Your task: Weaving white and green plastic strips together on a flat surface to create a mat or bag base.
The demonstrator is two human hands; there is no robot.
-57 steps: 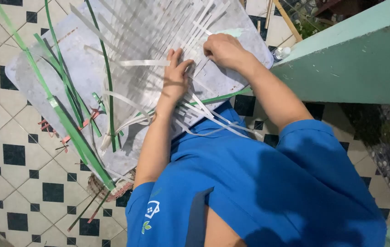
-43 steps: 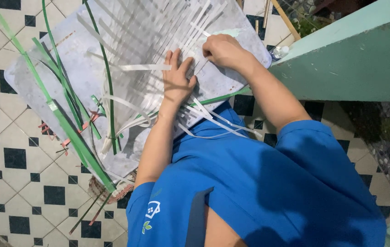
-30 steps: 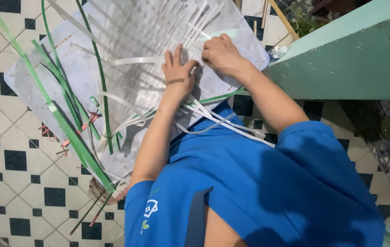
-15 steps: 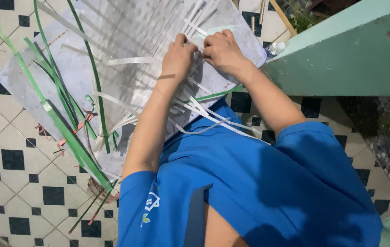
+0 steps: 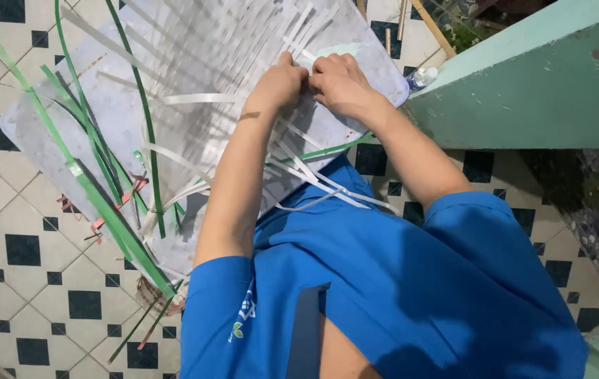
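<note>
On the tiled floor lies a grey board carrying a mat of woven white strips. Left hand and right hand meet at its near edge, fingers pinched on strips; green strips trail aside.
</note>
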